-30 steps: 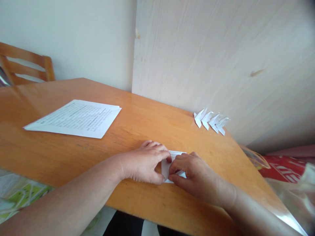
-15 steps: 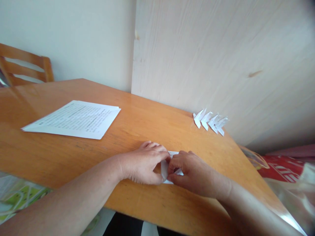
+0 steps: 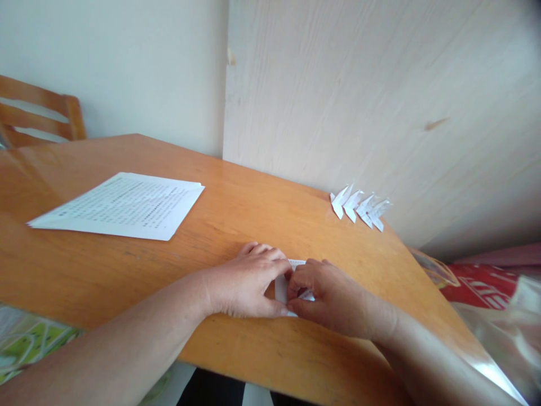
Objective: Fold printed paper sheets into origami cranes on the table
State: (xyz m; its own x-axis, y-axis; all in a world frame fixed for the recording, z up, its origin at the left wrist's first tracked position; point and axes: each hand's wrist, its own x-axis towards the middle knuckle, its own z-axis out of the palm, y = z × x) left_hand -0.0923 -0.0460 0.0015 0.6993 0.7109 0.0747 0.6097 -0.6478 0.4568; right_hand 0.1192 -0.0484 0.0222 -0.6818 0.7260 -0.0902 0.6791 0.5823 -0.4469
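Note:
A small white printed paper slip [image 3: 282, 290] lies on the orange wooden table [image 3: 236, 220] near its front edge. My left hand [image 3: 243, 282] pinches the slip's left side between thumb and fingers. My right hand [image 3: 332, 296] pinches its right side, fingers curled over it, so most of the slip is hidden. Both hands meet fingertip to fingertip over the paper.
A stack of printed sheets [image 3: 120, 206] lies at the table's left. Several folded white paper pieces [image 3: 359, 207] stand in a row against a pale wooden board [image 3: 372, 96]. A wooden chair [image 3: 38, 115] is at far left; a red bag [image 3: 486, 287] sits off the right edge.
My hands have drawn closer together over the slip, covering more of it. The view has shifted slightly; nothing else has moved.

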